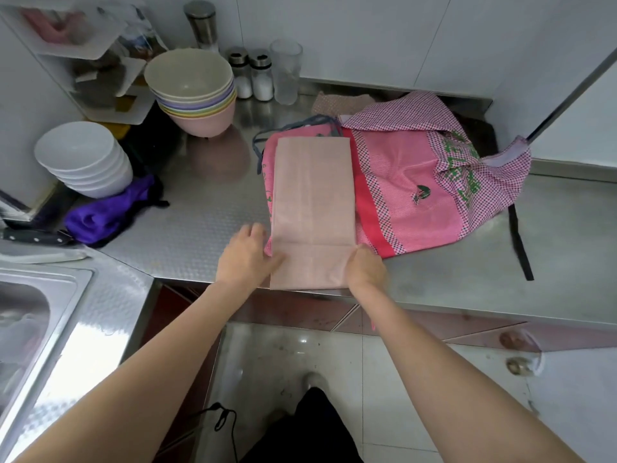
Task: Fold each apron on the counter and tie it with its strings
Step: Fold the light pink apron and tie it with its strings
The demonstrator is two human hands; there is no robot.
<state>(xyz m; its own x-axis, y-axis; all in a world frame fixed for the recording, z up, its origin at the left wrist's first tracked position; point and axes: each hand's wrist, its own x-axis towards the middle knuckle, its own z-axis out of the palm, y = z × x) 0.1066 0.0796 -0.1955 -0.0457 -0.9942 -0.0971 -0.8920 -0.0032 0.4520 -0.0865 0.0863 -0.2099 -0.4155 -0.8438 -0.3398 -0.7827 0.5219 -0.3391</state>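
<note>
A pale pink apron [314, 202], folded into a long narrow strip, lies lengthwise on the steel counter [207, 208], its near end hanging just past the front edge. My left hand [247, 259] holds the strip's near left edge, thumb on top of the cloth. My right hand [365, 269] pinches the near right edge. Under and to the right of it sprawls an unfolded pink checked apron [420, 192] with green print and a black string [519, 242]. A grey string [263, 142] loops out at the strip's far left.
Stacked coloured bowls [197, 91] and white bowls [86, 162] stand at the back left, beside a purple cloth [107, 215] and a knife [36, 237]. Shakers [252, 75] and a glass [286, 71] line the wall. A sink [30, 325] is at the left.
</note>
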